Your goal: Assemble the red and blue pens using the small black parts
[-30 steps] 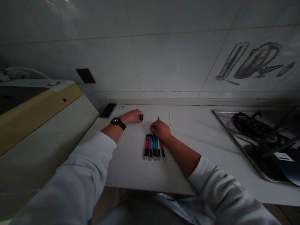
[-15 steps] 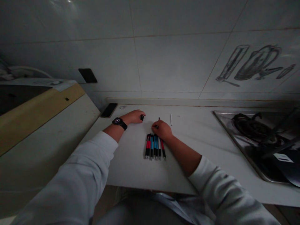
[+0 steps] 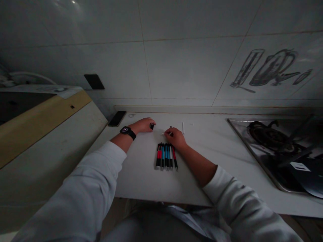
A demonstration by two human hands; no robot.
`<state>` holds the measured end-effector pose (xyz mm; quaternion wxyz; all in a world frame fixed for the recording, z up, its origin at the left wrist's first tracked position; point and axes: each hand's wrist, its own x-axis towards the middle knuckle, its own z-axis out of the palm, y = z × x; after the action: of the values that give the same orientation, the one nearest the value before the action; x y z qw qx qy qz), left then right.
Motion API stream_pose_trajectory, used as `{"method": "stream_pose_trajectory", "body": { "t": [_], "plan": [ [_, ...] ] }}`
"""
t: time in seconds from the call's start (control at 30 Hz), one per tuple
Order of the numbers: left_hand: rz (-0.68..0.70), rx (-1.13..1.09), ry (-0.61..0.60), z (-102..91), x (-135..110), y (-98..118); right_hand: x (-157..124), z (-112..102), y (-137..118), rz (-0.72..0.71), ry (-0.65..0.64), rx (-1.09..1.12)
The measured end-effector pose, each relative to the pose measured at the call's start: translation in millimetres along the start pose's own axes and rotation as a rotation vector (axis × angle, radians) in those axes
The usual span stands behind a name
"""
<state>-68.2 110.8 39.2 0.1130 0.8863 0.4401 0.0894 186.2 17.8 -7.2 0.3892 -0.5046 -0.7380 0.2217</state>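
Observation:
Several pens (image 3: 166, 157) with red, blue, black and white barrels lie side by side in a neat row on the white countertop (image 3: 141, 178). My right hand (image 3: 176, 137) rests just beyond their far ends, fingers pinched on a thin dark pen part that pokes out from the fingertips. My left hand (image 3: 143, 125), with a black watch (image 3: 127, 132) on its wrist, lies curled on the counter to the left and holds a small black piece at its fingertips.
A small white stick (image 3: 183, 127) lies on the counter beyond my right hand. A dark phone (image 3: 116, 118) sits by the back wall at left. A gas hob (image 3: 275, 148) fills the right side. A lower cabinet top with a wood strip (image 3: 40, 117) runs along the left.
My right hand has crept slightly away from me, past the far ends of the pens. The left hand has stayed put.

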Motion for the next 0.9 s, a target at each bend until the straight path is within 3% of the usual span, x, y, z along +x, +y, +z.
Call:
{"method": "stream_pose_trajectory", "body": {
  "t": [0.1,0.2,0.3,0.4,0.5,0.77,0.9],
  "plan": [
    [0.031,-0.089,0.102,-6.1,-5,20,-2,-2,4,0.093,0.061,0.161],
    [0.031,-0.276,0.175,-5.3,-13,56,-3,-6,6,0.119,0.103,0.306],
    [-0.025,-0.416,0.271,6.6,-24,95,-6,-11,3,0.109,0.1,0.405],
    [-0.06,-0.484,0.374,22.0,-36,120,-11,-14,-3,0.069,0.067,0.441],
    [-0.08,-0.482,0.427,32.3,-47,128,-16,-18,-8,0.0,0.043,0.382],
    [-0.102,-0.541,0.446,48.9,-55,123,-29,-31,-22,-0.184,-0.075,-0.002],
    [-0.16,-0.575,0.436,53.4,-55,118,-25,-44,-17,-0.142,-0.046,-0.11]
  ]
}}
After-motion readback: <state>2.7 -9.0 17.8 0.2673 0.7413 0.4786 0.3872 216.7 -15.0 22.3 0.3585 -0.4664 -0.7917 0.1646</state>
